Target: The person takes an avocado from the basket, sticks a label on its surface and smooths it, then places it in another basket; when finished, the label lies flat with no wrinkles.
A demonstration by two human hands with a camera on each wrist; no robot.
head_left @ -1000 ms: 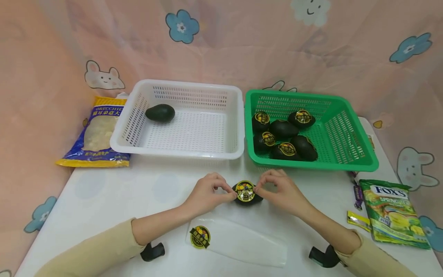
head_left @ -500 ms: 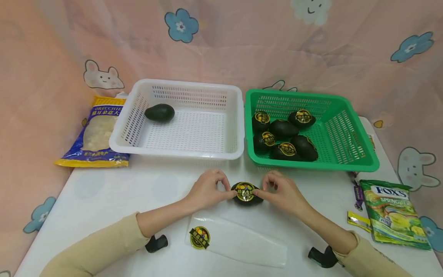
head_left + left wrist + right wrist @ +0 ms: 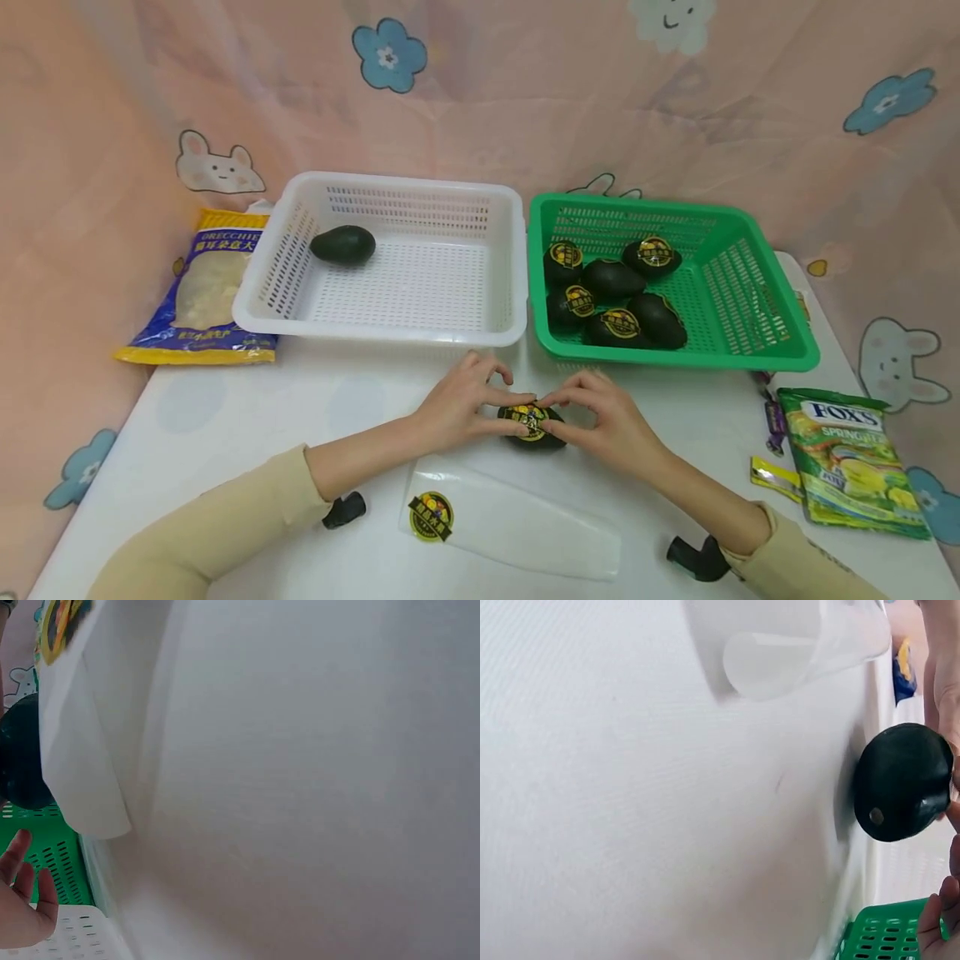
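Note:
A dark avocado (image 3: 557,442) lies on the white table, a round gold-and-black fruit sticker (image 3: 533,421) on its upper side. My left hand (image 3: 468,402) presses the sticker's left part with thumb and index finger. From the right, the thumb and index finger of my right hand (image 3: 611,421) press at the sticker's other edge. Both wrist views show the avocado (image 3: 900,784) from its ends, the left hand (image 3: 26,904) with fingers extended. Nearer the body lies a glossy backing sheet (image 3: 525,521) with another round sticker (image 3: 431,516) at its left end.
Behind the hands stand a white basket (image 3: 386,333) with one avocado (image 3: 343,245) and a green basket (image 3: 738,357) holding several stickered avocados (image 3: 657,321). An orecchiette bag (image 3: 210,292) lies left. At right are a Fox's candy bag (image 3: 855,462) and small wrapped candies (image 3: 776,425).
Both index fingers, earlier lifted off, have come down onto the sticker beside the thumbs. The left hand has shifted slightly right, and the hands are now closer together over the avocado.

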